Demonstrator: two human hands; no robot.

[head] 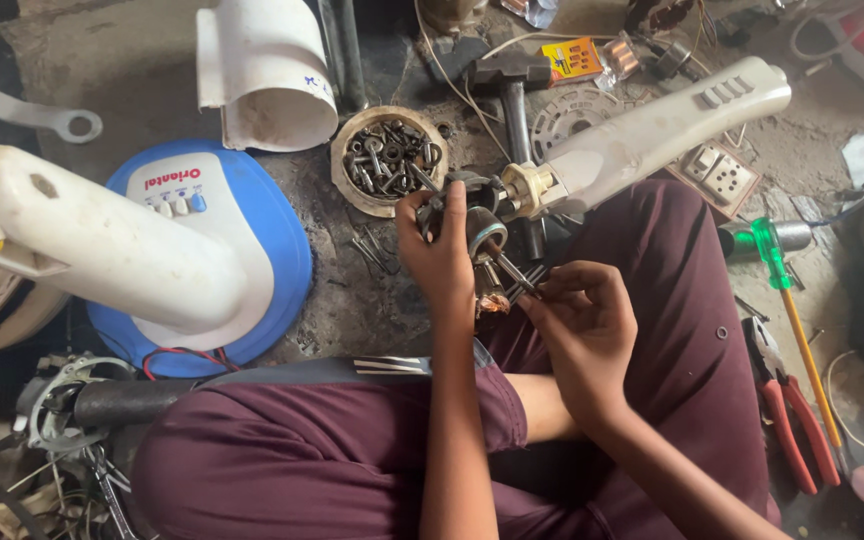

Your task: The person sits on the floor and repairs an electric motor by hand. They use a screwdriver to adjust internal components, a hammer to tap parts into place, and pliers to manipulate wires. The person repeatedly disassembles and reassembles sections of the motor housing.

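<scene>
My left hand [439, 250] grips a small fan motor [485, 240] with copper windings, at the end of a white fan neck [642, 140] that lies across my right knee. My right hand [580, 320] is closed on a thin metal tool [514, 275] whose tip sits against the motor's underside. Both hands work over my lap, in dark maroon trousers [672, 290]. Part of the motor is hidden by my left fingers.
A round tin of screws and nuts [388, 158] lies just beyond my hands. A blue-and-white fan base [202, 240] stands at the left, a white pipe piece [267, 70] behind it. A hammer [512, 85], a green-handled screwdriver [787, 300], red pliers [792, 415] and a switch socket [720, 175] lie at the right.
</scene>
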